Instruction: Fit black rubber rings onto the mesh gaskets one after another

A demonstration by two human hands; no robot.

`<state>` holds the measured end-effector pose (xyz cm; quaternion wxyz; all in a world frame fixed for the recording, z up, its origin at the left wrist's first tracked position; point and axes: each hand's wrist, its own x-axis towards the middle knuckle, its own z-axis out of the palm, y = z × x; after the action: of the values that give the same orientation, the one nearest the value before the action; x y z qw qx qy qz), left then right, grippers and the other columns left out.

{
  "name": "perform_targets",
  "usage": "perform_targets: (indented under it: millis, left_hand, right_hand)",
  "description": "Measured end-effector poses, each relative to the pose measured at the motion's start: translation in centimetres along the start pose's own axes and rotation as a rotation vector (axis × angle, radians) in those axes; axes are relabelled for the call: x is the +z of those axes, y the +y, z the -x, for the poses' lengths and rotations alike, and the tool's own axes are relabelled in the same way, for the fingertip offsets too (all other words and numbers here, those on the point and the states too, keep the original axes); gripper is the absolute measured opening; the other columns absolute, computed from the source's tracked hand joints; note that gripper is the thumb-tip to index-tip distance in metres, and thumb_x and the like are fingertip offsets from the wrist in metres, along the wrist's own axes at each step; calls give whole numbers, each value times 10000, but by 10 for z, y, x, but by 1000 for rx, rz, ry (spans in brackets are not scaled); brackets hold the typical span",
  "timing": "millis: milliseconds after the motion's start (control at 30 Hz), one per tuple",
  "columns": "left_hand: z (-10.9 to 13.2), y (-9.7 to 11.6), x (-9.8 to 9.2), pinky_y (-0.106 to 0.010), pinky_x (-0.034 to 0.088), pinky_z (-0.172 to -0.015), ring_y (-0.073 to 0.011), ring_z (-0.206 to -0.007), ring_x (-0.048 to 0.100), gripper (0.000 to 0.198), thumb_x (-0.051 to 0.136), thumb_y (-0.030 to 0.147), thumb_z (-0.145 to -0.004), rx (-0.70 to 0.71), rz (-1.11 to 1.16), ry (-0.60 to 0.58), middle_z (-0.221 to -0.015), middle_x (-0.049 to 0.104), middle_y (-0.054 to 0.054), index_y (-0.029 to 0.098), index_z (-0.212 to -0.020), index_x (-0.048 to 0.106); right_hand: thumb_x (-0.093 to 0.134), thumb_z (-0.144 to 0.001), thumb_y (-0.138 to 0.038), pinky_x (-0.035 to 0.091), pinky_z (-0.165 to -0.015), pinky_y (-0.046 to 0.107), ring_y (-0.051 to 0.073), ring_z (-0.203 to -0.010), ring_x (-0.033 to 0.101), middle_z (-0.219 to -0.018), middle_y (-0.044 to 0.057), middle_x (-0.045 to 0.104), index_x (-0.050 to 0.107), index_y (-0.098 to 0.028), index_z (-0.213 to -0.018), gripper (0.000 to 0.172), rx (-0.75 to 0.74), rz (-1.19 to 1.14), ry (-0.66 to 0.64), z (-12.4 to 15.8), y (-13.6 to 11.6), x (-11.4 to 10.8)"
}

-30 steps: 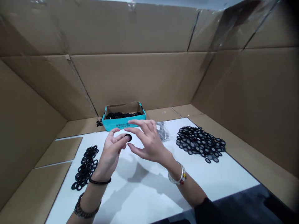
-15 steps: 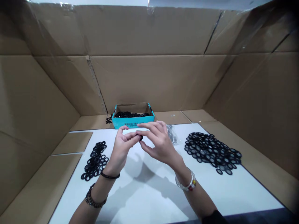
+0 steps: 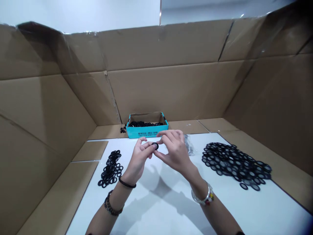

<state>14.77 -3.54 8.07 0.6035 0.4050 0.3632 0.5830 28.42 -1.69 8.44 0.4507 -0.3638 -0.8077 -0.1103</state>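
Note:
A small black ring (image 3: 155, 145) is held up above the white table (image 3: 171, 209), pinched between the fingertips of both hands. My left hand (image 3: 139, 160) grips it from the left with thumb and fingers. My right hand (image 3: 174, 150) meets it from the right, fingers curled over its top. A small pile of black rings (image 3: 111, 168) lies to the left of my left wrist. A much larger pile of black rings (image 3: 234, 163) is spread out to the right of my right hand.
A teal cardboard box (image 3: 148, 125) with several black rings in it stands at the back of the table. A clear plastic bag (image 3: 189, 147) lies behind my right hand. Tall cardboard walls (image 3: 171, 88) enclose the table on three sides.
The camera has tilted up and the view shifted. My right fingers have closed in onto the ring that my left hand holds; both hands stay together above the table.

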Motion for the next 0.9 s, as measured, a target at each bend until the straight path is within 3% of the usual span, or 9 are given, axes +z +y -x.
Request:
perform_targets:
  millis: [100, 267, 367, 633, 800, 900]
  left_hand:
    - [7, -4, -1, -201, 252, -504, -49, -487, 378, 424, 714, 240, -656, -21, 3, -8, -632, 496, 82, 220, -897, 364]
    - [23, -19, -13, -200, 247, -504, -52, -494, 384, 443, 711, 235, -660, -82, -120, -18, -653, 548, 59, 214, -921, 354]
    - [34, -30, -20, -204, 228, -486, -72, -513, 418, 460, 731, 234, -631, -118, -180, -34, -629, 556, 52, 213, -893, 353]
    - [68, -36, -16, -213, 222, -477, -63, -470, 407, 494, 753, 248, -606, -141, -173, -22, -670, 632, 15, 210, -903, 360]
    - [85, -37, -15, -192, 213, -469, -44, -458, 381, 498, 750, 214, -616, -156, -97, -13, -647, 609, 39, 206, -919, 355]
    - [95, -44, -15, -183, 227, -473, -32, -460, 370, 496, 737, 197, -634, -185, -19, 24, -668, 584, 49, 199, -949, 353]
  right_hand:
    - [557, -800, -308, 277, -888, 423, 217, -909, 538, -963, 72, 631, 523, -183, -762, 135, -9, 37, -25, 6, -4, -8]
    - [520, -838, -292, 303, -924, 424, 222, -1098, 482, -1228, 106, 517, 492, -192, -1123, 304, -58, -55, -334, 29, -8, -29]
    - [471, -865, -195, 344, -908, 378, 181, -1091, 496, -1207, 80, 538, 502, -225, -1124, 263, -73, -144, -403, 49, -11, -33]
    - [524, -835, -251, 352, -828, 380, 193, -896, 558, -960, 84, 624, 539, -167, -883, 98, -13, -160, -188, 83, -33, -32]
    - [539, -815, -225, 327, -813, 372, 182, -852, 563, -890, 49, 640, 527, -174, -842, 59, -10, -90, -58, 98, -52, -32]
    - [551, -808, -226, 318, -816, 381, 187, -842, 564, -870, 50, 644, 530, -177, -824, 56, 78, -40, 46, 110, -66, -23]
